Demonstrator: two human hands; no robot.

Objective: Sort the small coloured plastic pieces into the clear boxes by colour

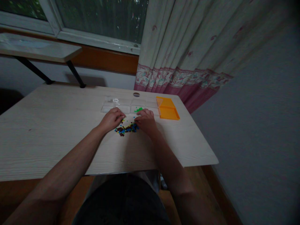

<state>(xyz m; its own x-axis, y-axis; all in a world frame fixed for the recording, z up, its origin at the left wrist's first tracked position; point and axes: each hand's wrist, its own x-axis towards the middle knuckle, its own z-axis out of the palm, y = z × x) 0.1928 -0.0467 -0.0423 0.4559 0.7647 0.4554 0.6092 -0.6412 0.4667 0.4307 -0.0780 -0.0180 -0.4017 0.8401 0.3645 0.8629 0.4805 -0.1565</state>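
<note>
A loose pile of small beads or bricks point(127, 128) in blue, brown and yellow lies on the table between my two hands. At its upper left edge is my left hand point(112, 119), its fingers closed together beside a few yellow pieces. My right hand point(147, 122) rests at the pile's right side with curled fingers, close to some blue pieces. Whatever either hand pinches is too small to make out. Just beyond the hands stands a clear plastic compartment box point(127, 109). Small green pieces point(139, 109) lie in one of its front compartments.
Right of the clear box lies an orange plastic tray or case point(168, 112). A dark round spot point(136, 94) shows at the table's point(58, 134) back edge. A raised shelf point(47, 51) on black legs stands back left. A curtain point(182, 62) and a wall border the right.
</note>
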